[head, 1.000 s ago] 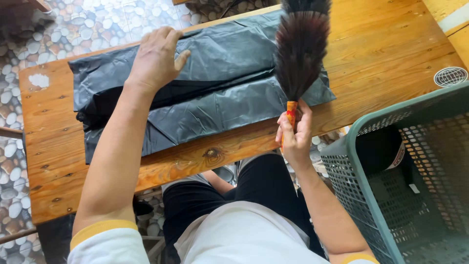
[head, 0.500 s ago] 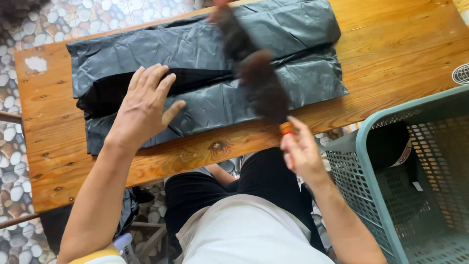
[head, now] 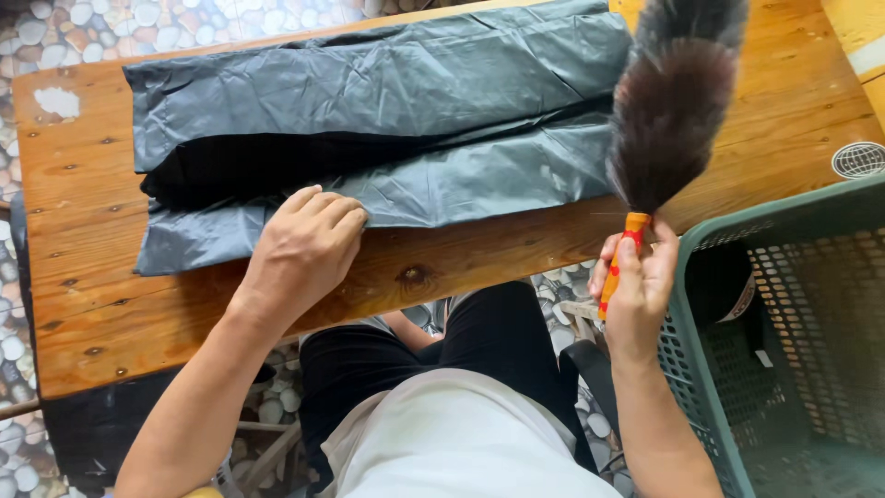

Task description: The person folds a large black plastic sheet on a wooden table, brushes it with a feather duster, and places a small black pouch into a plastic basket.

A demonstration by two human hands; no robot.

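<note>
The left hand [head: 309, 242] reaches forward from a bent arm, fingers curled, knuckles pressing the near edge of the black plastic bag [head: 387, 120] lying flat across the wooden table [head: 83, 304]. The right hand [head: 636, 286], beside the table's near edge, is wrapped tight around the orange handle of a feather duster [head: 668, 111], plumes raised over the bag's right end. A green basket [head: 793, 350] stands just right of the table.

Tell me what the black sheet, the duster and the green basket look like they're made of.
Black sheet: likely thin plastic film, going by its glossy sheen and fine creases. Duster: head looks like dark feathers, soft and wispy at the edges; the orange handle in the right hand may be plastic or painted wood. Green basket: moulded plastic, judging by its even lattice of holes.
</note>
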